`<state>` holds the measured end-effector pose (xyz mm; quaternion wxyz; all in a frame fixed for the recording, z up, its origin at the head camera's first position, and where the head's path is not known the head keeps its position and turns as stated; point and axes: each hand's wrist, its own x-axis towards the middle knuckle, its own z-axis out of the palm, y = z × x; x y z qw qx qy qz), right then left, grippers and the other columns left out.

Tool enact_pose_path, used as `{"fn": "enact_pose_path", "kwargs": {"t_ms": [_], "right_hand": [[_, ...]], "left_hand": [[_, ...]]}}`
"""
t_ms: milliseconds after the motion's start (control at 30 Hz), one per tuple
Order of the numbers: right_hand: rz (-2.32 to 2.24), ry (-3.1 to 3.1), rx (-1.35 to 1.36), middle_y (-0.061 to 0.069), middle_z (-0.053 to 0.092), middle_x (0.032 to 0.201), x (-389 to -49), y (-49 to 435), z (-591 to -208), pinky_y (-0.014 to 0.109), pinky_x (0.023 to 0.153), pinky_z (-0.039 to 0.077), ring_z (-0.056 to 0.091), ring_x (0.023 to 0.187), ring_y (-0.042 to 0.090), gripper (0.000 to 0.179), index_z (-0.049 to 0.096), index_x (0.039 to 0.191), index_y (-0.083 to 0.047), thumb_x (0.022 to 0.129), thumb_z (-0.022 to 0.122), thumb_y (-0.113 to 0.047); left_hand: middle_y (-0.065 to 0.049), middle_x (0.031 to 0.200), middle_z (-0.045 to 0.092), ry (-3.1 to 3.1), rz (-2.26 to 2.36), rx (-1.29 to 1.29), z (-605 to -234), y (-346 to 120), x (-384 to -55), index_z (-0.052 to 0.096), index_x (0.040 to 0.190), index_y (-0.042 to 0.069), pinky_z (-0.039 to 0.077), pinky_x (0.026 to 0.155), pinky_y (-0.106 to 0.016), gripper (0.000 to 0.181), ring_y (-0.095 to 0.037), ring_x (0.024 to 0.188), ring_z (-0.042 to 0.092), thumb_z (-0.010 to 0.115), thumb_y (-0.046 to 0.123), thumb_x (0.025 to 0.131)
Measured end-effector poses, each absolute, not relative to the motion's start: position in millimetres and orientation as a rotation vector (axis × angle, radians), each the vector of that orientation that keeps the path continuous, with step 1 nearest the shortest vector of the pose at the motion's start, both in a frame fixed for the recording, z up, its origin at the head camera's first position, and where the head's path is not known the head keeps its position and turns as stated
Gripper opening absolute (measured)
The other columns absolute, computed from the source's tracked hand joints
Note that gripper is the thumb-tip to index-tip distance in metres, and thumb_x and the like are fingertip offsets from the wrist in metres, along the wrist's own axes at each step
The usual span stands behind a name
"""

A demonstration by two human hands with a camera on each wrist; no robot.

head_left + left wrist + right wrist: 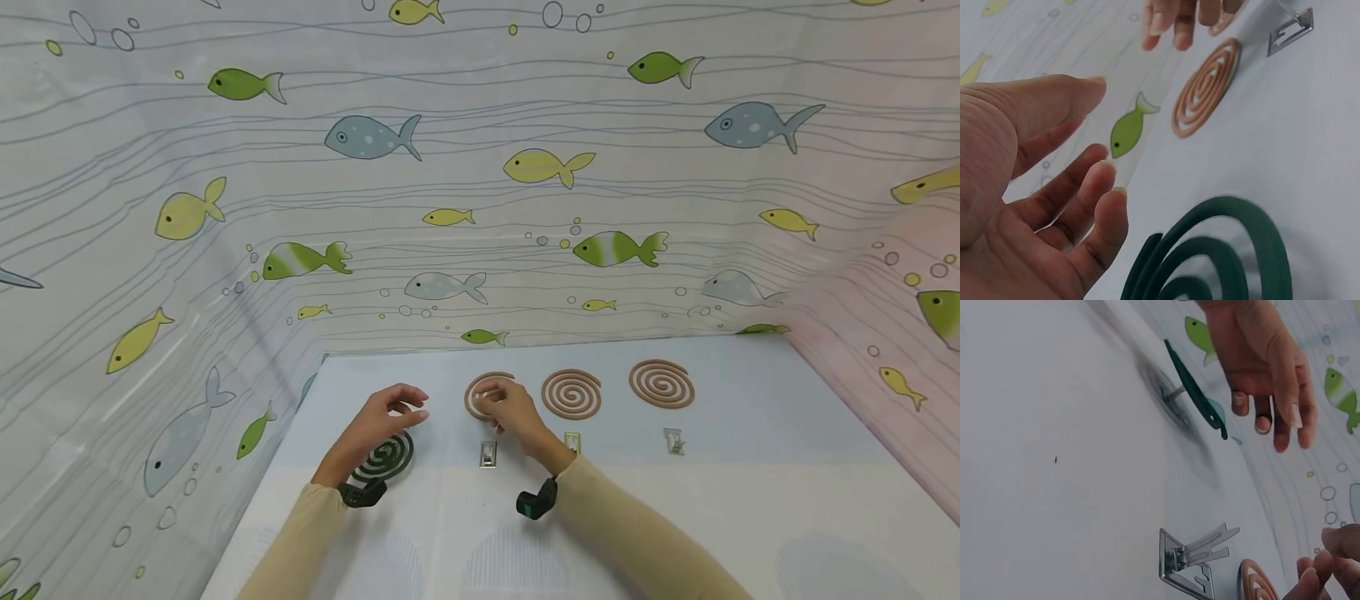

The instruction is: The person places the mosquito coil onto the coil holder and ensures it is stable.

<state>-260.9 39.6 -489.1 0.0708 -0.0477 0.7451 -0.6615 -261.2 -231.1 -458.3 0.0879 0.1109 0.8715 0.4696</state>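
Note:
A dark green mosquito coil [406, 461] sits raised off the table on a metal stand [1172, 397], which the right wrist view shows from the side. My left hand [382, 417] hovers just beyond this coil, fingers relaxed and apart from the thumb, with nothing in it. My right hand [517, 414] overlaps the leftmost brown mosquito coil [469, 400] in the head view. Its fingers are loosely bent, and nothing shows between them. Just in front of that coil lies a small metal coil stand [488, 454], its forked prongs tilted up in the right wrist view.
Two more brown coils, one in the middle [572, 394] and one on the right [662, 384], lie along the back of the white table [750, 517]. A yellowish stand [573, 440] is partly behind my right wrist; another metal stand [674, 442] lies farther right. Fish-patterned sheeting [480, 250] surrounds the table.

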Motion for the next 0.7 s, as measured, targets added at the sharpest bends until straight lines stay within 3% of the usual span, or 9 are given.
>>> {"fn": "enact_pose_path", "kwargs": {"t_ms": [333, 700], "right_hand": [[-2.034, 2.271, -0.085, 0.011, 0.064, 0.100, -271, 55, -496, 0.030, 0.054, 0.047, 0.056, 0.063, 0.018, 0.026, 0.070, 0.121, -0.002, 0.098, 0.070, -0.014], [-2.054, 2.317, 0.041, 0.013, 0.064, 0.110, -281, 64, -506, 0.030, 0.054, 0.048, 0.062, 0.072, 0.028, 0.029, 0.067, 0.124, -0.002, 0.098, 0.071, -0.015]], "left_hand": [[-0.017, 0.128, 0.062, 2.546, 1.430, 0.356, -465, -208, -277, 0.066, 0.127, 0.008, 0.055, 0.075, -0.041, 0.042, -0.024, 0.100, 0.060, 0.079, 0.029, 0.093], [-0.017, 0.135, 0.060, 2.508, 1.457, 0.286, -470, -180, -287, 0.064, 0.131, 0.008, 0.057, 0.079, -0.042, 0.042, -0.024, 0.104, 0.062, 0.078, 0.022, 0.094]]}}
